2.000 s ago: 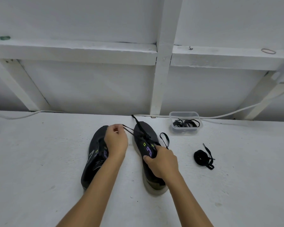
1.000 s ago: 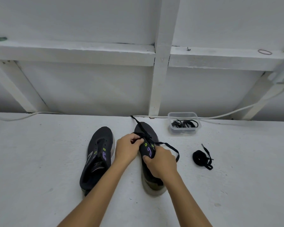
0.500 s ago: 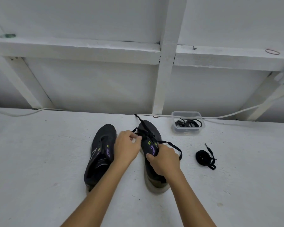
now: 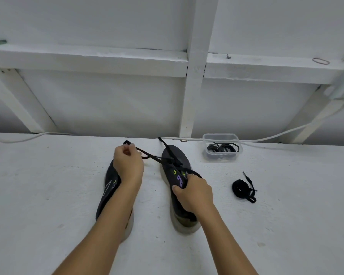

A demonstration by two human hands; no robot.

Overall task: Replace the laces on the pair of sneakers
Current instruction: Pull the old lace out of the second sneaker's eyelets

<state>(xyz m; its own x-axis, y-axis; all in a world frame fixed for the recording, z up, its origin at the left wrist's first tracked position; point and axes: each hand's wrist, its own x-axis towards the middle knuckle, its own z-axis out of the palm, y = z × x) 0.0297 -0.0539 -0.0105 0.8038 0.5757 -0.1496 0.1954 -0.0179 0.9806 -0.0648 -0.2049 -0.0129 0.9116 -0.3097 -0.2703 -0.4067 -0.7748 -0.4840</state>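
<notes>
Two dark sneakers lie side by side on the white surface, toes pointing away from me. My right hand (image 4: 193, 195) grips the right sneaker (image 4: 175, 155) at its tongue and side. A black lace (image 4: 153, 156) runs taut from that shoe's eyelets to the left, where my left hand (image 4: 128, 165) pinches it, held above the left sneaker (image 4: 108, 189). Another end of the lace trails past the toe toward the wall. My left arm hides much of the left sneaker.
A clear plastic box (image 4: 221, 146) holding black laces stands by the wall at the right. A bundled black lace (image 4: 243, 188) lies loose right of the shoes. A white cable (image 4: 276, 136) runs along the wall's foot.
My left hand has moved left and away from the right sneaker, drawing the lace out taut. My right hand keeps its hold on the shoe.
</notes>
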